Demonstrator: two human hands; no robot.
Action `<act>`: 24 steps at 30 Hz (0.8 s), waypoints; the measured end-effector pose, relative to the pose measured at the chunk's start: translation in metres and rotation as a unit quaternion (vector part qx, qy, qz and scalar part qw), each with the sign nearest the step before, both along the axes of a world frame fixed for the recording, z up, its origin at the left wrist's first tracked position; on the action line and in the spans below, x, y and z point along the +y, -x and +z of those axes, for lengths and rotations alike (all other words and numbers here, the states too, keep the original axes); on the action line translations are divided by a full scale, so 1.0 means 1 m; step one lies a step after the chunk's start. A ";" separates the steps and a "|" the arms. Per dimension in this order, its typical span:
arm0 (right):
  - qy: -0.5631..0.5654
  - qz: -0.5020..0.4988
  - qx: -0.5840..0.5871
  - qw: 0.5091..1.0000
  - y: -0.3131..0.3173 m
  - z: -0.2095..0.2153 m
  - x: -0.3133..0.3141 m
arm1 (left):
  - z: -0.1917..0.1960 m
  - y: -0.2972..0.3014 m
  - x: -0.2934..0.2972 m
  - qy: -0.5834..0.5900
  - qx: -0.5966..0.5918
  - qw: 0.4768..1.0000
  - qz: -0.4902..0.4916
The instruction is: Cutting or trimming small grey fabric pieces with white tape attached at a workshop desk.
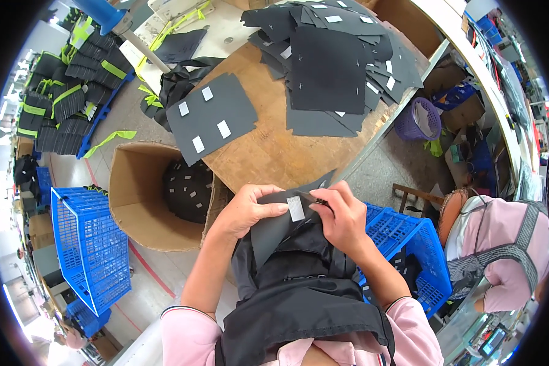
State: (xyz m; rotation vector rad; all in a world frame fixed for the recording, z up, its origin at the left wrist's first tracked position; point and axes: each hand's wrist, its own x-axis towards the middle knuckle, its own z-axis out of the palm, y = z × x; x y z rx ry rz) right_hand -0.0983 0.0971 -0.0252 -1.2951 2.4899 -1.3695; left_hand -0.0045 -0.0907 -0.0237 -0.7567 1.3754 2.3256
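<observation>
Near the table [268,152] edge, both hands grasp one dark fabric panel [280,229]: left hand [247,210] pinches its left side, right hand [341,216] its right; white label [296,208] between.

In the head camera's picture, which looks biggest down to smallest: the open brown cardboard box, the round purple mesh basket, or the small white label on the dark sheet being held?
1. Open brown cardboard box
2. Round purple mesh basket, though it sits farther away
3. Small white label

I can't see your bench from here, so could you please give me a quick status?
Left hand and right hand both gripping the dark fabric panel. White label between thumbs. Nothing blocking.
</observation>
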 end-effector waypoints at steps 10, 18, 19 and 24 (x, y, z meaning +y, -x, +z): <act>-0.191 0.139 -0.168 0.957 0.056 -0.025 -0.013 | 0.000 0.005 -0.014 0.731 0.146 0.652 -0.140; 0.013 -0.033 -0.203 0.979 0.023 -0.024 -0.026 | -0.011 0.020 -0.004 0.158 0.055 0.981 -0.099; 0.020 -0.046 -0.183 0.982 0.017 -0.019 -0.020 | -0.010 0.017 -0.004 0.090 0.029 0.993 -0.070; -0.038 -0.008 -0.091 0.995 0.000 -0.003 0.003 | -0.005 0.014 -0.002 0.036 0.021 0.999 -0.033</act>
